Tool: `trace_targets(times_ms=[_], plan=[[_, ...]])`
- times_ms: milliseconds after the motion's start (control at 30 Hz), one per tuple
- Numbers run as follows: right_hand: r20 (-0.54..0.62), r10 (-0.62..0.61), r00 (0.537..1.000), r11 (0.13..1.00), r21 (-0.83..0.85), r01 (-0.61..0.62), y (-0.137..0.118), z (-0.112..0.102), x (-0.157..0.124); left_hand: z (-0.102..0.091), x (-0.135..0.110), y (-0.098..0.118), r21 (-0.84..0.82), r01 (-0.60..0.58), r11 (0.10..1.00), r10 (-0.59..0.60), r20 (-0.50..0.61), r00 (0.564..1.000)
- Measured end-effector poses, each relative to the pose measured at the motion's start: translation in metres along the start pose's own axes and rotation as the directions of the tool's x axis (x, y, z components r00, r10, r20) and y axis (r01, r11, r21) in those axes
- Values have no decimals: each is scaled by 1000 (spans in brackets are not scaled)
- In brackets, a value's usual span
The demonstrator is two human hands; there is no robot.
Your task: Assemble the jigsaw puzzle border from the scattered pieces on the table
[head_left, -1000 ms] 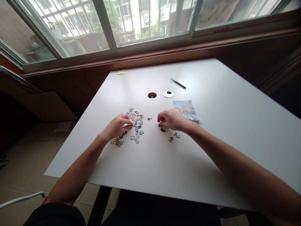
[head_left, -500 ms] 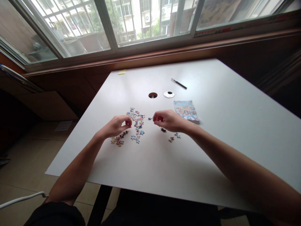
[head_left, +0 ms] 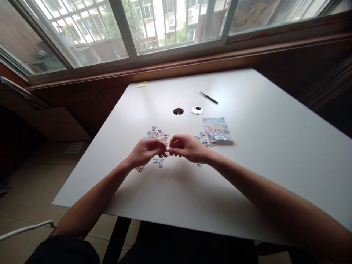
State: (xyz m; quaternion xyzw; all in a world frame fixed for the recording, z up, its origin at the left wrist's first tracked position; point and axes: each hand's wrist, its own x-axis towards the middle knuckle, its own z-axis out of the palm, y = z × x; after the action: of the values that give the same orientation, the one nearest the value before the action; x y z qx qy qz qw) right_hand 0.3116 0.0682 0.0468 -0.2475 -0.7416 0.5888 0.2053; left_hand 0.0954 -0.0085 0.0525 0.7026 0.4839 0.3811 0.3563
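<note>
My left hand (head_left: 147,150) and my right hand (head_left: 189,148) meet above the white table, their fingertips almost touching. A small dark puzzle piece (head_left: 169,150) is pinched between them, each hand closed on it; its picture is too small to make out. Loose puzzle pieces (head_left: 158,132) lie just behind my left hand. A few light-blue pieces (head_left: 158,162) sit in front of its fingers, and reddish ones (head_left: 140,168) show under the wrist. Beyond my right hand more pieces (head_left: 202,136) are scattered, with some hidden beneath it.
A printed picture sheet (head_left: 219,129) lies on the table (head_left: 170,194) to the right of the pieces. Farther back are a round cable hole (head_left: 178,111), its silver cover (head_left: 197,110) and a black pen (head_left: 209,97). A window (head_left: 176,25) stands behind the table.
My left hand has moved right and my right hand slightly left, so they now meet at one piece. Pieces near the picture sheet, covered by my right hand before, now show.
</note>
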Motion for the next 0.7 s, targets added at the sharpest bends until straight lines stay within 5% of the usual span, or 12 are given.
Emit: trace_targets(times_ms=[133, 333, 567, 700], plan=[[-20, 49, 999, 998, -42, -50, 2, -2, 1, -7, 1, -4, 142, -31, 989, 48, -120, 992], [20, 47, 999, 997, 68, -48, 0, 8, -2, 2, -3, 6, 172, -145, 974, 144, 17, 989], [-116, 56, 992, 998, -13, -58, 0, -4, 1, -44, 1, -16, 138, 102, 985, -90, -87, 992], [-122, 49, 991, 995, -78, -59, 1, -4, 0, -40, 2, -15, 84, 121, 989, -113, -96, 989]])
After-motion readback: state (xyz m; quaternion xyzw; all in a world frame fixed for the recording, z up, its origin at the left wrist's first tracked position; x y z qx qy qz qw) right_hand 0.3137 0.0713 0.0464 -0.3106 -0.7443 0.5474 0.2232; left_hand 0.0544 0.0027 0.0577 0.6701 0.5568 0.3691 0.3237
